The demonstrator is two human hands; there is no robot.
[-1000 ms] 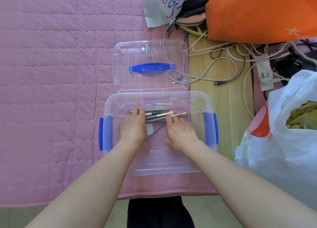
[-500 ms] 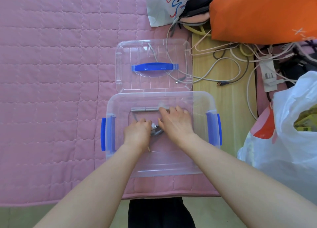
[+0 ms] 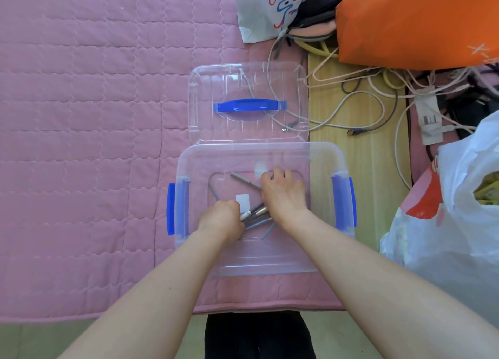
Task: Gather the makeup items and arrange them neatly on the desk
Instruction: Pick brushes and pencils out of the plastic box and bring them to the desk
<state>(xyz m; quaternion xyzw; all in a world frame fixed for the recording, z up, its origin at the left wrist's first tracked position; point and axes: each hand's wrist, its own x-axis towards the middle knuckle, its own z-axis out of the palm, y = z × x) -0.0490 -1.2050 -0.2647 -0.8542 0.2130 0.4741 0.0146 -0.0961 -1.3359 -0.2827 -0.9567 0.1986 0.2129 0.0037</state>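
- Compared with half a second ago, the left hand [image 3: 220, 219] is sitting lower and further toward the near wall of the clear box [image 3: 243, 266], and the bundle of makeup brushes [image 3: 255, 215] is now sticking out from it on the right, where before only a little of it was showing.
- The right hand [image 3: 283, 193] is lying a little further right and nearer than it was; the long grey brush [image 3: 244, 180] that was lying level along the far side is now lying slanted, its right end running under that hand.
- The clear box, with blue latches on both ends, is sitting open on the pink quilted mat [image 3: 81, 142]; its lid [image 3: 205, 88], with a blue handle, is lying flat just beyond it.
- Inside the box, one thin grey stick [image 3: 213, 191] is lying loose near the left side, just beyond the left hand, and another thin one [image 3: 268, 231] is lying slanted below the right wrist.
- The left-hand fingers are curling closed around the bundle's handles, gripping them.
- The right-hand fingers are bending down over the end of the slanted brush; I cannot tell whether they are gripping it or only touching it.
- A white plastic bag [image 3: 445, 237], an orange bag [image 3: 418, 20] and tangled cables [image 3: 351, 110] are lying to the right.
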